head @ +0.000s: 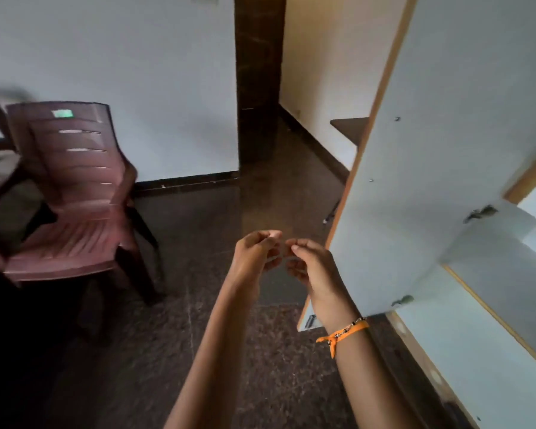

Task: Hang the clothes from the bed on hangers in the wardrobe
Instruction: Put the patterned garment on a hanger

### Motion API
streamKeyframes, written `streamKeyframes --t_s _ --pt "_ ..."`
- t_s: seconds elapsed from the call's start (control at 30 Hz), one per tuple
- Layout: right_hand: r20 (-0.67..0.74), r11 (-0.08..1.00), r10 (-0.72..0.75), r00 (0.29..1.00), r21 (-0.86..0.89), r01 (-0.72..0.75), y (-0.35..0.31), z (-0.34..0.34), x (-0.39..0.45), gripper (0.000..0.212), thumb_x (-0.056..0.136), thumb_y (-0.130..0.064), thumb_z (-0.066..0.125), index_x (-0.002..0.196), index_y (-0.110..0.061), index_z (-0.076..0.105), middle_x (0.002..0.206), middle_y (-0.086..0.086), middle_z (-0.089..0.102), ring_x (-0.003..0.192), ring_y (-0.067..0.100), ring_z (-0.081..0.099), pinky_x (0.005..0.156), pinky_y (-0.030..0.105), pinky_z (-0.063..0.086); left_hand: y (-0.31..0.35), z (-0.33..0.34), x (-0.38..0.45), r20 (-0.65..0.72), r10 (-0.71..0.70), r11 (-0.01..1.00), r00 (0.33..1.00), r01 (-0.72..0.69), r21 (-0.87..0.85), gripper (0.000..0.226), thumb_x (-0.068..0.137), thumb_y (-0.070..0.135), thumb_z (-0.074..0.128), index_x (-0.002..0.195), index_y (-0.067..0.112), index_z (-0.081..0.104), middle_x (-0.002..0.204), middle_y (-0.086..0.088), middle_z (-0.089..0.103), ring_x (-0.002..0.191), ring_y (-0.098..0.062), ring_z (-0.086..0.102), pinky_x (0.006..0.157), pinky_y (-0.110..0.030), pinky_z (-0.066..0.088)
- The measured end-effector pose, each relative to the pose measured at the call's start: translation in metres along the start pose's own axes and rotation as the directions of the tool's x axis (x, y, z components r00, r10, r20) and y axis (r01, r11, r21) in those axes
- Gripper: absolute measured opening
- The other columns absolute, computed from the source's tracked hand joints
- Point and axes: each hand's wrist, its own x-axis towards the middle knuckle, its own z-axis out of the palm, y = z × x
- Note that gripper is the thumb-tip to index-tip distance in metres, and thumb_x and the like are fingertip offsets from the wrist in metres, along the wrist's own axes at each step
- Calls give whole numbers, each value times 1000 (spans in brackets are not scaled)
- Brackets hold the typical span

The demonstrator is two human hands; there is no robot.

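Bare, curled and empty, left hand (254, 255) meets right hand (310, 267) (beside wardrobe door (430, 150)).

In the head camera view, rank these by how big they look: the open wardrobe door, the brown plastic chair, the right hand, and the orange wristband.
1. wardrobe door, though its nearness to the camera inflates it
2. chair
3. right hand
4. orange wristband
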Motion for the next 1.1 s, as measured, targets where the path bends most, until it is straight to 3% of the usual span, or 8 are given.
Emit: streamKeyframes --t_s 0.17,0.33,0.43,0.57,0.67,0.8,1.0,1.1 --pt "241 998 59 969 7 -63 29 163 30 29 94 1 40 76 -15 58 68 0 60 50 1 54 47 11 40 36 -152 18 -222 54 998 973 -62 -30 14 93 7 53 83 13 61 71 -2 62 59 -7 57 57 -18 47" --pt "448 992 124 885 -26 -125 51 302 43 28 92 1 43 76 -14 59 71 3 60 59 8 55 54 18 41 62 -280 18 -445 66 989 893 -117 -89 18 94 6 50 84 14 63 68 2 65 57 -4 61 57 -16 50" --pt "542 988 154 826 -69 -139 62 369 51 27 92 1 44 76 -14 60 64 -4 62 53 2 55 51 13 42 70 -342 23 -543 55 986 838 -130 -100 20 94 7 50 83 16 63 66 5 64 57 -1 59 60 -15 48" --pt "636 976 219 740 -126 -180 81 450 74 25 94 -4 43 80 -16 60 78 2 66 68 10 57 57 15 43 78 -417 45 -647 32 985 762 -135 -109 18 94 9 51 85 16 65 63 9 65 59 -1 58 67 -20 48" --pt "687 973 229 690 -157 -167 89 515 98 25 94 -3 42 81 -15 61 86 9 66 76 17 60 64 21 46 92 -468 74 -709 23 984 705 -140 -108 16 94 10 51 85 15 64 67 5 64 61 -3 58 63 -17 48" --pt "764 972 236 601 -190 -140 86 610 133 26 94 0 40 80 -12 59 77 6 63 67 13 59 54 17 47 128 -534 116 -763 12 983 646 -149 -110 12 93 11 55 85 13 64 74 -3 63 67 -10 58 61 -18 46" --pt "816 963 267 513 -251 -101 86 734 179 25 94 -3 42 80 -15 60 71 0 57 61 6 50 50 9 40 168 -637 151 -868 -1 978 496 -181 -105 18 94 7 50 85 14 64 65 7 57 59 -2 51 58 -14 47" --pt "834 947 319 450 -296 -121 99 784 193 26 94 -3 42 79 -15 60 72 0 57 61 8 50 54 14 40 172 -686 168 -891 -38 966 453 -211 -148 19 94 7 50 85 15 65 71 3 56 63 -5 50 60 -16 46"
